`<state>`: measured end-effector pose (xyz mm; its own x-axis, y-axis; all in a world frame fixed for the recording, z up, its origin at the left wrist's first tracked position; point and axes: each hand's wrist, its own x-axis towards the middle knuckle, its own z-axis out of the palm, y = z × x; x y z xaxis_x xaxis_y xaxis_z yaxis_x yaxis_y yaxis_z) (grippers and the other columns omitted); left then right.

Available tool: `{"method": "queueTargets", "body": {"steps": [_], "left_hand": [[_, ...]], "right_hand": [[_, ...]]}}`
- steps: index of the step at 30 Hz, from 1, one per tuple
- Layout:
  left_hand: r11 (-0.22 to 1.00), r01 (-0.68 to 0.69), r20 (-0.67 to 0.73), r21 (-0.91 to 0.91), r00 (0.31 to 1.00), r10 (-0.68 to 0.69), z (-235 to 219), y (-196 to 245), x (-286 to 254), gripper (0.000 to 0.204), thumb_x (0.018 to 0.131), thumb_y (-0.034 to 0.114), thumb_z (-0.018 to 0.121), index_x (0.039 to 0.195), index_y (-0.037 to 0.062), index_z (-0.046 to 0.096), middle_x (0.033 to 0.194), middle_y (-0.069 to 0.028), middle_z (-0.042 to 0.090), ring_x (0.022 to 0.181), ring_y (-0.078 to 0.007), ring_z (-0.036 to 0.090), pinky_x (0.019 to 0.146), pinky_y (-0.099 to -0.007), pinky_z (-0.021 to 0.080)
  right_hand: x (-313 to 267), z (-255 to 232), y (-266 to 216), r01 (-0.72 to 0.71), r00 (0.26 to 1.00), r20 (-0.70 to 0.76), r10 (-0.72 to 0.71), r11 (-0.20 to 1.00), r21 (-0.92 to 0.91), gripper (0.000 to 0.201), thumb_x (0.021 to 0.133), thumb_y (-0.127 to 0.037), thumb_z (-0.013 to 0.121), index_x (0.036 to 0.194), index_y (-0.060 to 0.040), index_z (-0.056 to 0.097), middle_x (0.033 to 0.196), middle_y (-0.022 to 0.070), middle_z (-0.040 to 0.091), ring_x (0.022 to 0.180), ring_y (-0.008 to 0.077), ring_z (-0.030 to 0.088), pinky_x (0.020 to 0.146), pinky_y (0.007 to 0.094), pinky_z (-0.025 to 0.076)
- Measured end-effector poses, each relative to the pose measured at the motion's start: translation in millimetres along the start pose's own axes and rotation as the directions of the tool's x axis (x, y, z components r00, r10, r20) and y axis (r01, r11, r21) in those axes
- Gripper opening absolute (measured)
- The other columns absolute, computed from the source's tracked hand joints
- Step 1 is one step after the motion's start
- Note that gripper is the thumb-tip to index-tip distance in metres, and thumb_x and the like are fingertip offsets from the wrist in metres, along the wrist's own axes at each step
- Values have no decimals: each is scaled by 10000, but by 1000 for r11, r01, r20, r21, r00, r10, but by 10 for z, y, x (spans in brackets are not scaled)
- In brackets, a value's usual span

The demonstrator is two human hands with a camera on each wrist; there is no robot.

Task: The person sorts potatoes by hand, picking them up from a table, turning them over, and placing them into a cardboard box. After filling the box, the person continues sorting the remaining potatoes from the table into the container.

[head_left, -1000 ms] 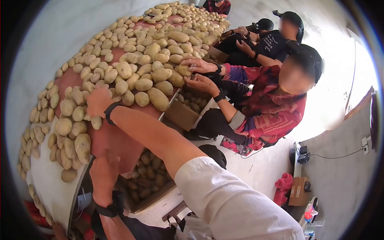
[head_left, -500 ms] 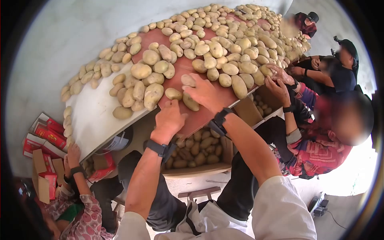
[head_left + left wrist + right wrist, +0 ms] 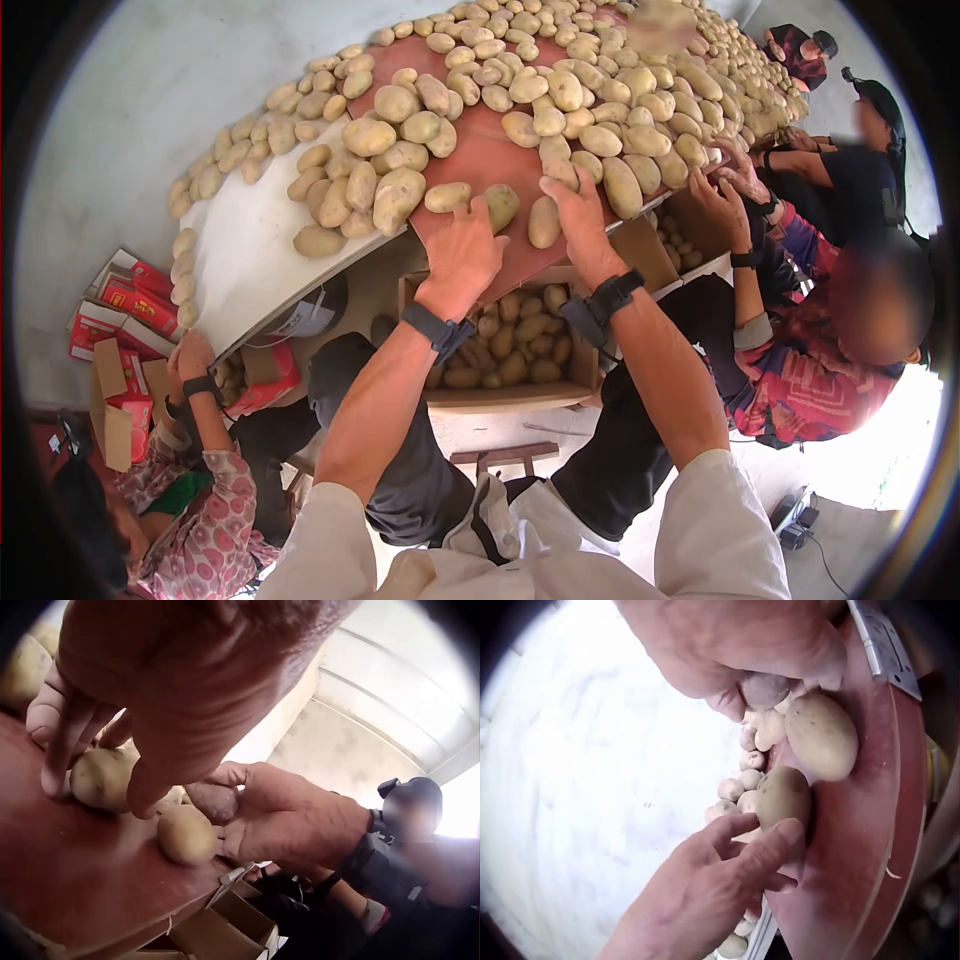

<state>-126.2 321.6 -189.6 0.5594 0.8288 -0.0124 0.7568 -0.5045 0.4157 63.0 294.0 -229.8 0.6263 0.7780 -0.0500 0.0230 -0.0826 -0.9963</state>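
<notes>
My left hand (image 3: 465,255) is over the red board's front edge, fingers and thumb around a potato (image 3: 502,207). In the left wrist view, that potato (image 3: 101,780) sits between the fingertips and thumb, low over the board. To its right, my right hand (image 3: 585,230) pinches another potato (image 3: 560,170), which looks darker in the right wrist view (image 3: 765,690). A pale, longer potato (image 3: 544,222) lies on the board just beside the right hand. Another potato (image 3: 447,197) lies left of my left fingers.
Potatoes (image 3: 640,140) are heaped across the table's back and right. A smaller group (image 3: 360,190) lies at left by the white tabletop (image 3: 240,250). Beneath the edge stands a cardboard box (image 3: 510,398) of potatoes. People sit at both sides; the right neighbour's hands (image 3: 725,200) are near the heap.
The head view has swung round to face the table. Lately my right hand has moved right with its potato, and my left has come forward and taken hold of a potato.
</notes>
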Motion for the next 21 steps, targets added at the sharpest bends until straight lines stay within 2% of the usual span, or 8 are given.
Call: {"method": "queueTargets", "body": {"steps": [3,8,9,10,11,13,16,21], "left_hand": [[999,-2,-40,37,999,3,68,43,76,534,907,300,754,1269,7,493,1209,-265,647,1011,-433,692,791,-522,567],[987,2,-130,162,991,19,243,-41,205,518,917,415,715,1225,47,522,1013,-221,713,905,-435,713,743,-520,574],[977,9,-176,215,984,29,286,-36,261,530,917,466,699,1215,61,531,942,-205,727,873,-441,716,730,-526,573],[979,50,-147,196,989,-22,313,-22,306,549,913,499,688,1215,67,535,922,-200,731,858,-440,717,724,-529,572],[982,80,-115,170,991,-61,308,-43,346,570,908,532,678,1216,73,539,903,-194,736,842,-440,718,719,-533,571],[984,3,-121,178,992,19,293,-2,356,541,903,468,701,1277,123,515,963,-215,735,915,-427,716,769,-537,555],[986,-88,-67,141,993,98,138,112,310,548,875,387,730,1307,141,499,1029,-228,718,966,-436,701,811,-539,540],[993,-103,33,64,994,101,31,119,119,566,805,261,717,1295,103,481,1186,-244,658,1058,-461,653,843,-543,527]], "right_hand": [[-12,-154,-52,-55,998,26,52,993,100,657,885,-225,749,1438,3,478,1278,121,616,1139,225,597,980,363,488],[-69,-272,0,-36,999,30,39,995,-92,566,820,-170,765,1324,8,581,1192,166,684,1100,269,650,953,391,518],[-27,-272,114,146,989,38,-141,960,-240,467,801,-158,762,1221,5,638,1099,161,720,1030,279,683,904,410,544],[-107,-271,76,184,982,62,-176,964,-191,402,810,-158,742,1170,2,663,1078,190,729,1016,321,699,892,436,549],[-137,-252,40,261,958,-16,-285,898,-354,348,824,-147,704,1134,9,665,1092,237,716,1015,368,696,887,452,546],[-119,-292,23,283,949,11,-316,835,-472,284,836,-123,655,1088,8,653,1054,268,697,1060,462,651,924,517,513],[-146,-339,-137,157,983,12,-183,807,-570,478,810,-184,709,1229,7,582,1138,256,678,1134,441,640,971,466,506],[-232,-373,-79,42,994,-77,-83,903,-428,514,813,-168,679,1226,97,526,1181,347,643,1172,500,613,1003,509,492]]}}
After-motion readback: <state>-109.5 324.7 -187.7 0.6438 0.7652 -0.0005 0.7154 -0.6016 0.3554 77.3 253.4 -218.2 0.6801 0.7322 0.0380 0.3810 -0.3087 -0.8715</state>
